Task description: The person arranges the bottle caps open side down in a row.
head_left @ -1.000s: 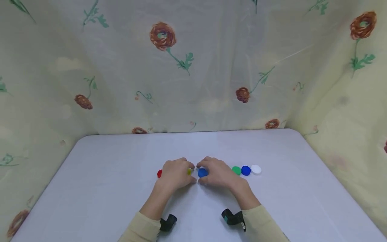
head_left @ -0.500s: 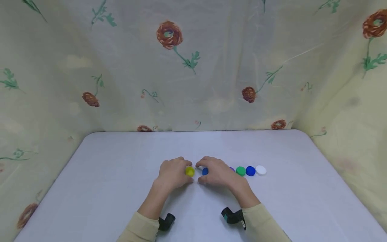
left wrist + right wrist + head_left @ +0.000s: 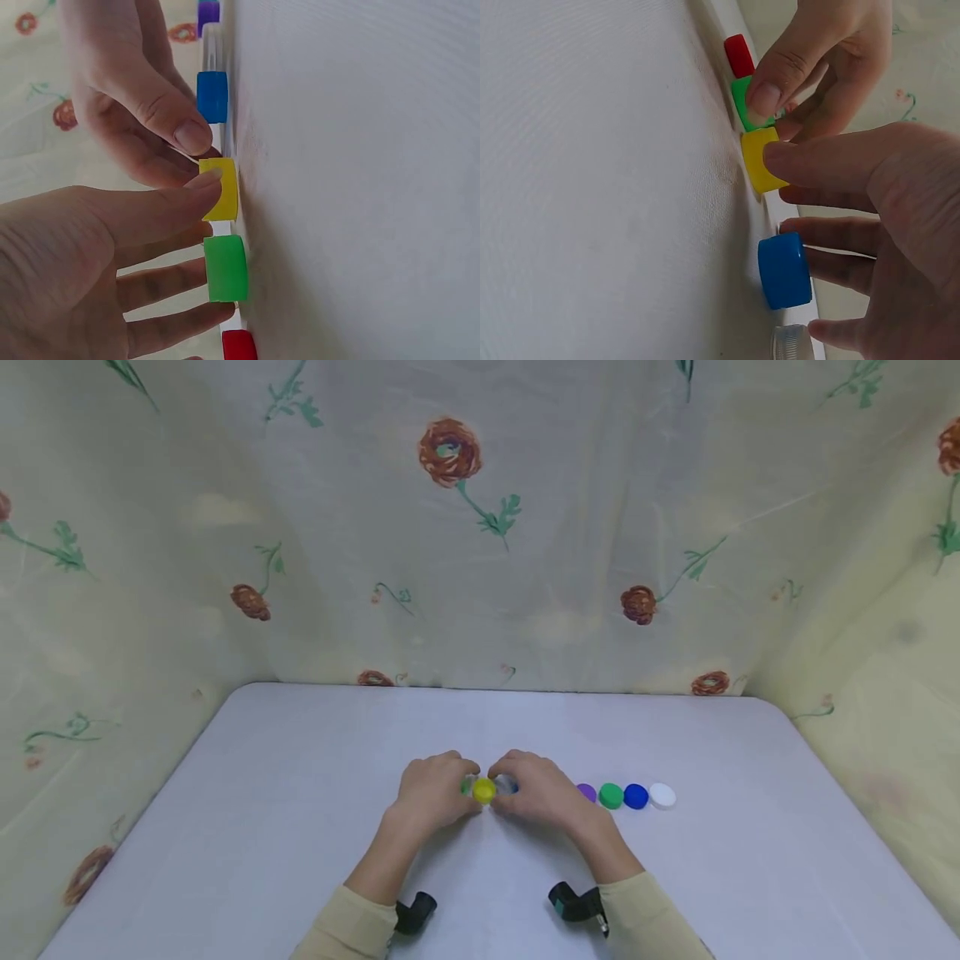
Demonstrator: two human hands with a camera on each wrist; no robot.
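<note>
A yellow bottle cap (image 3: 483, 791) sits on the table between my left hand (image 3: 437, 791) and my right hand (image 3: 532, 787). Each thumb lies in front of the cap row, with fingers extended behind it. In the head view, the thumb and index tips stand wider apart than the yellow cap. The left wrist view shows a green cap (image 3: 226, 268) among my left fingers, and a red cap (image 3: 239, 345) beyond. My right hand frames a blue cap (image 3: 784, 270) in the right wrist view, near a clear ribbed cap (image 3: 791, 343). The red cap is hidden in the head view.
To the right, the row continues with a purple cap (image 3: 587, 792), a green cap (image 3: 611, 796), a dark blue cap (image 3: 636, 796) and a white cap (image 3: 662, 796). A flowered curtain (image 3: 547, 568) surrounds the white table (image 3: 322, 727). Both wrists carry black camera mounts.
The head view has panned left. Both hands have shifted left along the row, relative to the caps. The yellow cap, earlier partly behind the left hand, now shows fully between the hands.
</note>
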